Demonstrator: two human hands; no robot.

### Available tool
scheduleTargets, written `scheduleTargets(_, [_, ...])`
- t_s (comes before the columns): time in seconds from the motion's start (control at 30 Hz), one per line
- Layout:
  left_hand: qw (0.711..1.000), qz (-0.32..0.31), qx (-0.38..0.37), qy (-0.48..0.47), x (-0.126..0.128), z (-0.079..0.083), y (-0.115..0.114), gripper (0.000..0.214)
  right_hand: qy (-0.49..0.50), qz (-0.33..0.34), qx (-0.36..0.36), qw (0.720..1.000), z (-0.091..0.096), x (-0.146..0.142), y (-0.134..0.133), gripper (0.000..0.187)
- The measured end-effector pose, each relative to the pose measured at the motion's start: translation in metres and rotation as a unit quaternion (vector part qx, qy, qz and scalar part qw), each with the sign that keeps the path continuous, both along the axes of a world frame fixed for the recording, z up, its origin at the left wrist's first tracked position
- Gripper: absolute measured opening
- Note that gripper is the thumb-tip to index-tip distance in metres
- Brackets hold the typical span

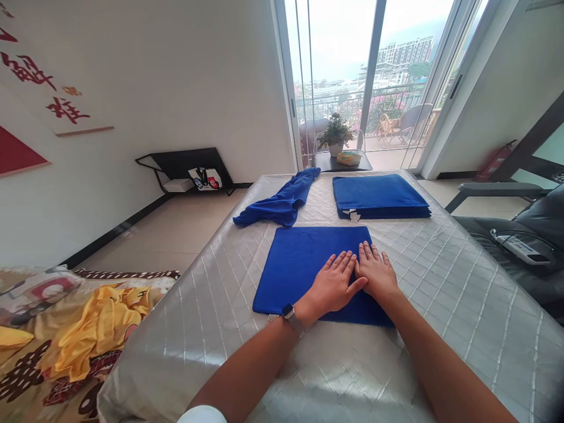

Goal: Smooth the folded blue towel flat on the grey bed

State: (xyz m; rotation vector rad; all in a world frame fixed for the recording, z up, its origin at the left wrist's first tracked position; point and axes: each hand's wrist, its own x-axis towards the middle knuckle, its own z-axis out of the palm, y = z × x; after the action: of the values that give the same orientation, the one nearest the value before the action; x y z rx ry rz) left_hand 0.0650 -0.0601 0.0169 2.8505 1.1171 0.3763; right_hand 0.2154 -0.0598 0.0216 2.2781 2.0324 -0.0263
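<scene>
A blue cloth [295, 267] is spread flat on the silver quilted table cover [211, 294]. My left hand [335, 282] lies palm down on it, fingers stretched out, with a watch on the wrist. Beside it my right hand [376, 270] rests flat along the cloth's right edge, fingers extended; the two hands touch or nearly touch. Beyond, at the right, sits a neat stack of folded blue cloths [379, 194] with white tags. To its left lies a crumpled blue cloth [282, 200].
A small dark table [319, 161] with a potted plant [335, 135] and a tissue pack [348, 157] stands by the glass door. At right is a black armchair [484, 235] bearing a power strip [522, 247]. Yellow fabric [97, 323] lies on bedding at left.
</scene>
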Motion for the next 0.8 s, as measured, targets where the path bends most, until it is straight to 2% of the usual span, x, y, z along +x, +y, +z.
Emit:
scheduleTargets(0.2, [0.999,0.037,-0.023,0.023,-0.007,-0.007,0.01,0.072,0.015,-0.018,-0.006,1.0,0.001,0.0,-0.001,0.065])
scheduleTargets(0.37, [0.996,0.076,-0.048,0.028,-0.025,-0.007,0.026,0.078,0.039,-0.034,-0.022,0.998,0.001,0.004,0.0,0.068])
scheduleTargets(0.63, [0.963,0.255,-0.071,0.056,-0.09,-0.007,0.073,0.076,0.058,-0.032,-0.045,0.997,0.003,0.01,0.001,0.066])
scheduleTargets(0.8, [0.934,0.348,-0.065,0.049,-0.119,-0.011,0.089,0.076,0.063,-0.034,-0.047,0.996,0.003,0.011,0.001,0.064])
